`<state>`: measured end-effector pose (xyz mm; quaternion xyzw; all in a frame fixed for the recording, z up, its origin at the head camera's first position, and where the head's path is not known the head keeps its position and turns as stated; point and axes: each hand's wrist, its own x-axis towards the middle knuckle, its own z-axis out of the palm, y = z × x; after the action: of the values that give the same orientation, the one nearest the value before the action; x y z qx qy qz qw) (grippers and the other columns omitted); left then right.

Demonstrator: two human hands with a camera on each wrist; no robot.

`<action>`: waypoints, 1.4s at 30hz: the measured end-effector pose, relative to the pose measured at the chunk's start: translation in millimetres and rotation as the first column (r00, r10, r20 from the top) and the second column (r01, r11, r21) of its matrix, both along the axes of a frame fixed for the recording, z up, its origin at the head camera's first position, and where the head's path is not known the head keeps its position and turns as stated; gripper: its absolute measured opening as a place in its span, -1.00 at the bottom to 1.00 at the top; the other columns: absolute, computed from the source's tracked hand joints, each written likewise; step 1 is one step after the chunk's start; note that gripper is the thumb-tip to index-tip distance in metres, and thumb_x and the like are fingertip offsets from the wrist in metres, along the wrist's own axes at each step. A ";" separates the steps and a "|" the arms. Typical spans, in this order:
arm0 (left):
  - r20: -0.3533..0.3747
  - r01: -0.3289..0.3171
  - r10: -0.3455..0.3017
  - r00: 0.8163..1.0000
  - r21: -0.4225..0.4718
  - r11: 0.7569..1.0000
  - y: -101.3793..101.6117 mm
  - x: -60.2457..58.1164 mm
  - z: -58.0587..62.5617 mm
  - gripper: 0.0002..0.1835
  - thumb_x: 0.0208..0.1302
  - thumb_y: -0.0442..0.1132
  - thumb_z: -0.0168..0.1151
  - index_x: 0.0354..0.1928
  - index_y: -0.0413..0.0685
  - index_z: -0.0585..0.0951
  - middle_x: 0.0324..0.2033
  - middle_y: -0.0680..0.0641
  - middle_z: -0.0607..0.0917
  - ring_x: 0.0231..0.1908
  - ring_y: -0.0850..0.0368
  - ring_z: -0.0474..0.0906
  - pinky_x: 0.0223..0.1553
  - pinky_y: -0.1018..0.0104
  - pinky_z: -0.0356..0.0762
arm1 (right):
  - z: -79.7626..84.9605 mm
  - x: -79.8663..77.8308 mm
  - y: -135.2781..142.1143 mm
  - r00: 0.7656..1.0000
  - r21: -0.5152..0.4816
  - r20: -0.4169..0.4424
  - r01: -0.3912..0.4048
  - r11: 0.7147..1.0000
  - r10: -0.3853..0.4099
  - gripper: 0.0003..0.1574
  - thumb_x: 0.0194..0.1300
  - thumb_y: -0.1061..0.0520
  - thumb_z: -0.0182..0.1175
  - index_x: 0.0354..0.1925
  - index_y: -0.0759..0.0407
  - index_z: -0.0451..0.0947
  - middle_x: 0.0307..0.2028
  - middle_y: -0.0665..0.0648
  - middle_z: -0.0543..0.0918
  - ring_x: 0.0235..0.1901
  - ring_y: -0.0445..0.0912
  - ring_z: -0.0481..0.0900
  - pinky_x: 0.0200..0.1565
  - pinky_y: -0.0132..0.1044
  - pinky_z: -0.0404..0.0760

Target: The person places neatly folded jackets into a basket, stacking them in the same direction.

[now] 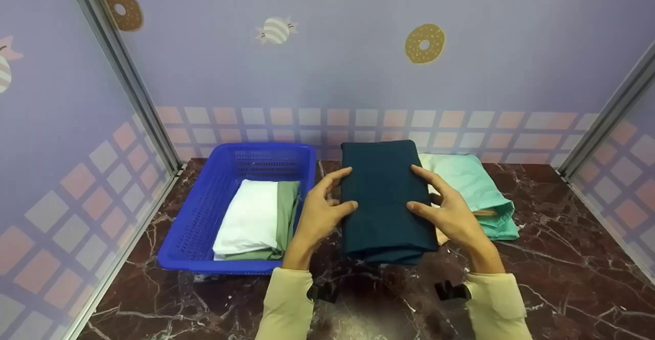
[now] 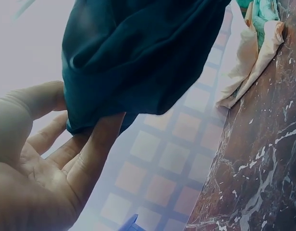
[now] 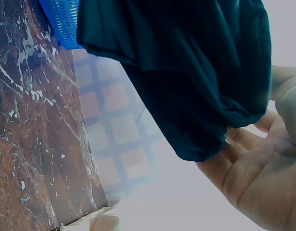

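Observation:
A folded dark teal garment [image 1: 386, 196] is held up off the tabletop between both hands. My left hand [image 1: 320, 214] grips its left edge, thumb on the near face and fingers reaching behind. On the opposite edge my right hand [image 1: 453, 214] holds it the same way. In the left wrist view the fingers [image 2: 97, 149] go in under the drooping folds of the cloth. Loose layers of the garment [image 3: 186, 82] hang down in the right wrist view, fingers behind them.
To the left stands a blue plastic basket [image 1: 192, 217] with a folded white cloth [image 1: 250, 214] and a green cloth [image 1: 287, 212] in it. Mint-green clothing [image 1: 473, 181] with peach fabric [image 2: 241, 62] lies behind the right hand on the dark marbled table [image 1: 558, 268]. Patterned walls enclose the table.

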<state>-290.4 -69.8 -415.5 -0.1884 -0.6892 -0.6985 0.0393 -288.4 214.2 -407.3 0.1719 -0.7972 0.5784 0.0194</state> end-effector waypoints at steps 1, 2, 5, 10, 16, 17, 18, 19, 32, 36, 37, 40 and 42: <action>-0.005 -0.002 0.002 1.000 -0.005 1.000 -0.4 0.5 0.5 -0.26 0.28 -0.56 0.32 0.51 -0.04 0.50 0.43 -0.23 0.48 -0.54 0.13 0.52 -0.49 0.36 0.48 | 0.5 0.6 -0.8 1.000 0.003 -0.002 0.000 1.000 0.000 -0.04 0.45 0.22 0.39 0.66 -0.02 0.22 0.62 0.24 0.16 0.31 0.34 0.50 -0.07 -0.08 0.76; -0.008 -0.006 0.006 1.000 -0.010 1.000 -1.1 1.1 0.8 -0.26 0.28 -0.56 0.32 0.51 -0.04 0.50 0.44 -0.23 0.47 -0.57 0.13 0.46 -0.51 0.37 0.44 | 0.8 1.3 -1.7 1.000 0.006 -0.005 -0.001 1.000 0.001 -0.04 0.45 0.22 0.39 0.66 -0.02 0.22 0.61 0.25 0.17 0.30 0.34 0.51 -0.07 -0.07 0.75; -0.012 -0.005 0.006 1.000 0.007 1.000 -3.3 3.6 2.0 -0.26 0.27 -0.58 0.32 0.50 -0.09 0.50 0.44 -0.24 0.47 -0.52 0.10 0.55 -0.49 0.36 0.50 | 0.9 3.2 -5.2 1.000 0.013 -0.016 -0.002 1.000 0.003 -0.04 0.44 0.25 0.39 0.66 0.03 0.22 0.59 0.30 0.20 0.27 0.32 0.54 -0.08 -0.09 0.75; -0.013 -0.002 0.002 1.000 0.026 1.000 -9.5 7.0 3.4 -0.27 0.26 -0.59 0.31 0.49 -0.15 0.49 0.38 -0.26 0.53 -0.35 -0.01 0.73 -0.37 0.28 0.68 | -0.2 6.7 -12.1 1.000 -0.018 0.000 -0.010 1.000 0.010 -0.03 0.43 0.28 0.38 0.65 0.04 0.22 0.55 0.34 0.25 0.21 0.30 0.60 -0.09 -0.08 0.76; -0.026 -0.016 0.016 1.000 -0.006 1.000 -16.3 6.4 0.4 -0.28 0.23 -0.57 0.33 0.48 -0.19 0.50 0.32 -0.28 0.59 -0.17 -0.11 0.75 -0.22 0.23 0.73 | -4.3 7.9 -18.3 1.000 -0.031 -0.002 -0.015 0.999 0.015 -0.03 0.42 0.27 0.40 0.65 0.09 0.22 0.50 0.43 0.32 0.17 0.29 0.63 -0.12 -0.10 0.77; -0.030 -0.020 0.020 0.999 -0.010 1.000 -17.2 5.7 -0.6 -0.28 0.22 -0.57 0.34 0.47 -0.21 0.50 0.32 -0.29 0.59 -0.18 -0.10 0.75 -0.22 0.24 0.72 | -5.2 7.6 -19.5 1.000 -0.029 0.000 -0.014 0.999 0.014 -0.02 0.41 0.27 0.40 0.65 0.10 0.22 0.49 0.44 0.34 0.17 0.29 0.63 -0.13 -0.11 0.77; -0.035 -0.024 0.024 0.999 -0.015 1.000 -18.3 5.3 -1.4 -0.29 0.22 -0.57 0.34 0.46 -0.22 0.50 0.33 -0.30 0.58 -0.19 -0.09 0.73 -0.22 0.27 0.70 | -6.0 7.4 -20.7 1.000 -0.030 0.001 -0.014 0.999 0.015 -0.02 0.41 0.28 0.41 0.65 0.11 0.22 0.48 0.45 0.34 0.17 0.29 0.63 -0.13 -0.11 0.77; -0.038 -0.028 0.027 0.999 -0.022 0.999 -19.7 5.1 -1.7 -0.29 0.22 -0.57 0.34 0.46 -0.23 0.51 0.33 -0.30 0.57 -0.21 -0.06 0.72 -0.23 0.29 0.69 | -6.4 7.4 -22.1 1.000 -0.028 -0.001 -0.015 0.999 0.015 -0.03 0.41 0.28 0.41 0.64 0.12 0.22 0.49 0.45 0.33 0.18 0.29 0.62 -0.13 -0.11 0.77; 0.023 -0.076 0.078 0.997 -0.066 0.995 -51.0 8.1 4.8 -0.29 0.27 -0.51 0.34 0.48 -0.06 0.52 0.46 -0.25 0.46 -0.49 0.11 0.44 -0.48 0.39 0.45 | -0.8 0.5 -51.9 0.998 0.020 -0.061 -0.023 1.000 0.025 -0.02 0.39 0.27 0.42 0.63 0.17 0.22 0.52 0.44 0.29 0.31 0.41 0.50 0.02 0.12 0.72; 0.015 -0.085 0.087 0.996 -0.076 0.993 -60.1 7.9 9.0 -0.30 0.28 -0.51 0.34 0.48 -0.05 0.53 0.48 -0.23 0.44 -0.58 0.15 0.27 -0.51 0.39 0.35 | 3.8 -1.1 -60.1 0.999 0.020 -0.047 -0.011 1.000 0.012 -0.02 0.38 0.27 0.43 0.63 0.13 0.25 0.51 0.41 0.32 0.26 0.36 0.55 0.00 0.08 0.74; 0.018 -0.088 0.089 0.996 -0.077 0.993 -62.2 8.0 10.4 -0.30 0.28 -0.51 0.34 0.48 -0.05 0.53 0.48 -0.21 0.45 -0.59 0.15 0.26 -0.52 0.39 0.35 | 4.9 -1.4 -62.2 0.999 0.019 -0.044 -0.010 1.000 0.011 -0.02 0.38 0.27 0.44 0.63 0.13 0.25 0.50 0.41 0.34 0.24 0.35 0.57 -0.01 0.07 0.74; 0.031 -0.101 0.103 0.994 -0.083 0.991 -69.1 8.0 14.8 -0.30 0.28 -0.51 0.35 0.47 -0.04 0.54 0.46 -0.21 0.47 -0.61 0.16 0.28 -0.53 0.38 0.36 | 7.9 -2.9 -68.6 0.999 0.020 -0.044 -0.007 1.000 0.008 -0.02 0.36 0.27 0.45 0.62 0.14 0.27 0.46 0.40 0.40 0.16 0.29 0.63 -0.06 0.02 0.76; 0.042 -0.110 0.114 0.993 -0.084 0.990 -73.7 8.0 18.8 -0.30 0.27 -0.51 0.35 0.47 -0.03 0.55 0.44 -0.21 0.49 -0.61 0.16 0.33 -0.55 0.37 0.38 | 10.2 -3.8 -73.6 0.999 0.016 -0.051 -0.006 1.000 0.007 -0.03 0.36 0.27 0.46 0.61 0.14 0.28 0.42 0.40 0.44 0.11 0.26 0.66 -0.08 -0.01 0.77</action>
<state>-282.4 -143.5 -396.7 -0.1344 -0.7275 -0.6706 0.0545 -292.2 140.6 -397.1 0.1895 -0.8005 0.5674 0.0364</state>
